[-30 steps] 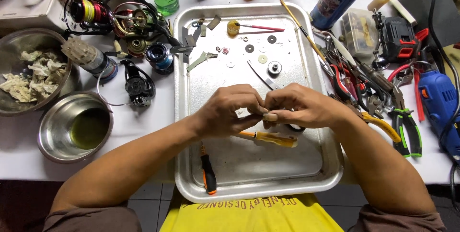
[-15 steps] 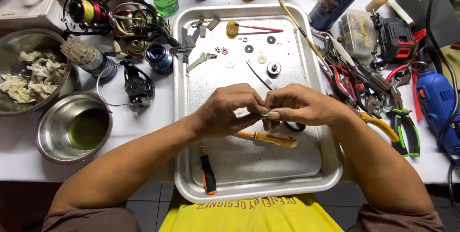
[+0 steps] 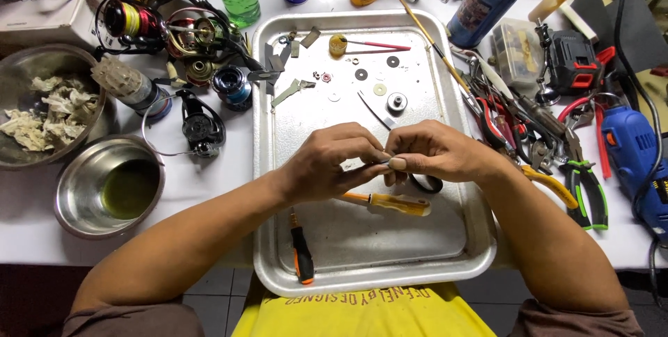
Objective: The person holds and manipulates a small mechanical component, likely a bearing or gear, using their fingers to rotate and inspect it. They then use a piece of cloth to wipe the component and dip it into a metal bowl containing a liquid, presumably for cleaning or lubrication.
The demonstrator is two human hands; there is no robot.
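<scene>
Over the middle of a metal tray (image 3: 480,239), my left hand (image 3: 332,163) and my right hand (image 3: 435,153) meet fingertip to fingertip around a small dark part that the fingers mostly hide. A black ring (image 3: 426,184) shows just under my right hand; whether it is held or lying on the tray is unclear. Below the hands lies a yellow-handled screwdriver (image 3: 390,203). An orange-and-black screwdriver (image 3: 300,253) rests at the tray's near left. Washers, a small gear (image 3: 396,102) and metal strips are scattered at the tray's far end.
Left of the tray are fishing reel parts (image 3: 198,128), a steel bowl of greenish liquid (image 3: 108,187) and a bowl of rags (image 3: 42,107). To the right lie pliers (image 3: 581,184), a blue power tool (image 3: 637,156). Bottles and spray cans (image 3: 490,0) line the back.
Both hands stay in the same spot over the tray; only the fingers shift slightly around the small part.
</scene>
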